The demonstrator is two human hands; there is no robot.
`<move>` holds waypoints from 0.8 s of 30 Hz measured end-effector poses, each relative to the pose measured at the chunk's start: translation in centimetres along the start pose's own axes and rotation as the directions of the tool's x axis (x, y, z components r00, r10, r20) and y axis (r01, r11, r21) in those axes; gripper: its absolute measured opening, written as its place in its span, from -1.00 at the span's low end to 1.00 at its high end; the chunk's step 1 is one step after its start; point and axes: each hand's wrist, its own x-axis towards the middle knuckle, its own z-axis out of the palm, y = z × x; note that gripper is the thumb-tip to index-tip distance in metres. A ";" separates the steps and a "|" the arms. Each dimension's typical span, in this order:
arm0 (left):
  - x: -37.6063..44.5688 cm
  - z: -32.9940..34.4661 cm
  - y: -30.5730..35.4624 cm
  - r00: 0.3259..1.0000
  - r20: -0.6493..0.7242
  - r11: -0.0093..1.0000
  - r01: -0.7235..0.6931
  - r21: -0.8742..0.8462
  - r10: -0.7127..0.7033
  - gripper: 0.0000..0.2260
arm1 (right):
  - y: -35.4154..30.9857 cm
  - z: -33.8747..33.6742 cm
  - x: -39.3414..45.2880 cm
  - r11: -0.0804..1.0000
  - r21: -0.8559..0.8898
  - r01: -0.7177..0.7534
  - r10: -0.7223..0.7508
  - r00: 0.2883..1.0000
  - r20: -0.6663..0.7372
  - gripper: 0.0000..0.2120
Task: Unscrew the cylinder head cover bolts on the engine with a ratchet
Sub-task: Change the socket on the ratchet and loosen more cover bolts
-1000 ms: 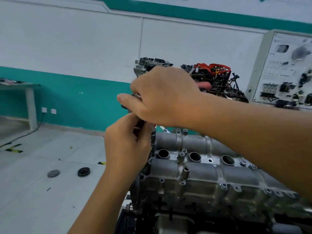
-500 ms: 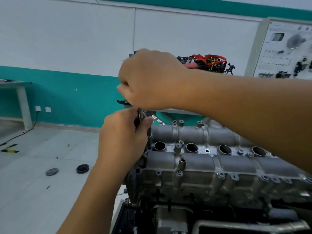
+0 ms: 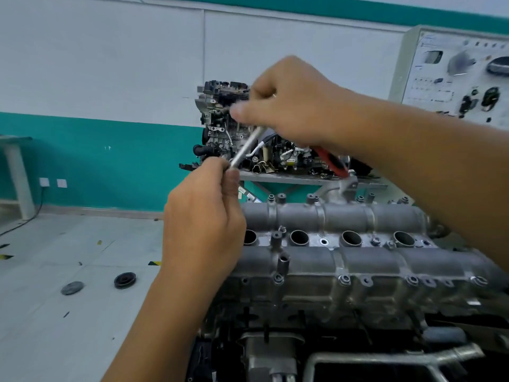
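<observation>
Item: ratchet (image 3: 329, 158), red handle clamped in my right hand (image 3: 297, 106), its silver extension bar (image 3: 246, 146) pinched at the tip by my left hand (image 3: 203, 216), held above the cylinder head cover (image 3: 330, 260) at 5 o'clock; risk: bar slipping loose, unseated.

Right hand (image 3: 297, 106): was pressed close above the left hand, now raised and moved to the right, apart from it
Ratchet (image 3: 332, 161): hidden in the hands before, red handle now shows below the right hand
Extension bar (image 3: 246, 147): hidden before, now a bare silver rod slanting between the hands
Left hand (image 3: 203, 224): was tucked under the right hand, now pinches the rod's lower end beside the engine (image 3: 344, 266)
View: turned right, more of the engine shows
</observation>
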 end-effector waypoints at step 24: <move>-2.4 7.1 15.1 0.830 0.494 0.965 -0.200 -0.172 0.260 -0.78 | 13.5 -10.7 -22.5 0.283 0.748 -0.600 0.454 0.771 0.447 -0.81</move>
